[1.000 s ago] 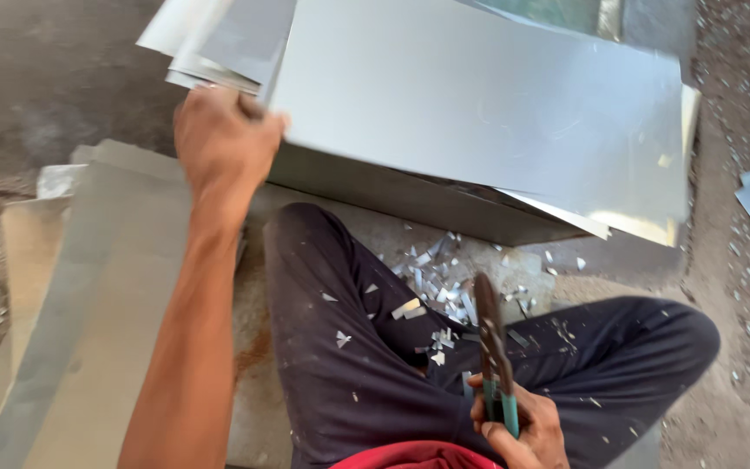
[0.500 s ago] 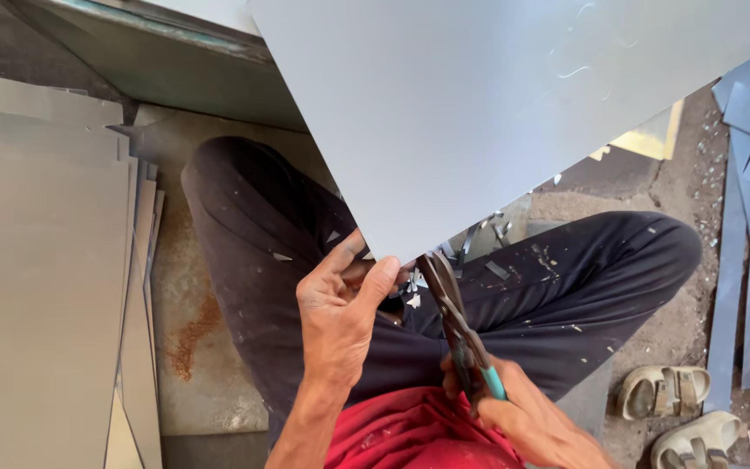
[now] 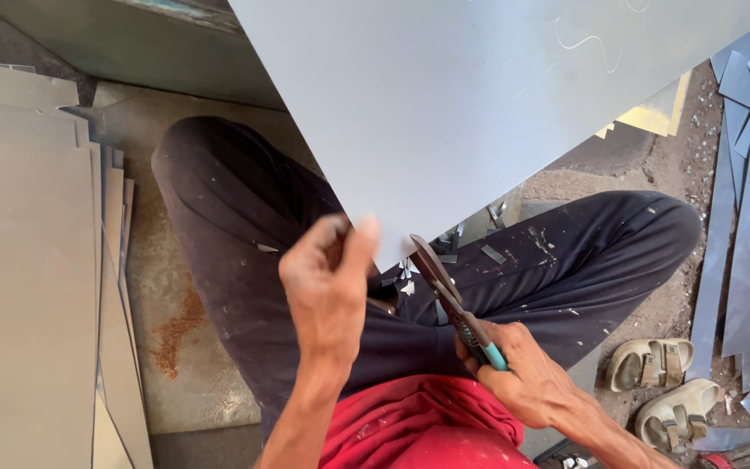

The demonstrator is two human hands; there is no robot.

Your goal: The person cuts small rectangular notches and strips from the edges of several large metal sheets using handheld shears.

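The left hand (image 3: 330, 282) was closed in a pinch on the lower corner of a large grey metal sheet (image 3: 479, 113), thumb on the near face and fingers behind it. The sheet rose up and away from that hand, filling most of the upper view and tilted over the person's lap. The right hand (image 3: 527, 378) was wrapped tightly around the teal-tipped handles of a pair of tin snips (image 3: 453, 300), just to the right of the left hand and lower. The snips' dark blades pointed up-left, their tips at the sheet's bottom edge beside the pinched corner; whether they touched it could not be told. Metal offcuts (image 3: 488, 252) lay on the dark trousers (image 3: 245, 226). A stack of sheets (image 3: 19, 260) lay at left, and a pair of sandals (image 3: 661, 386) at lower right.
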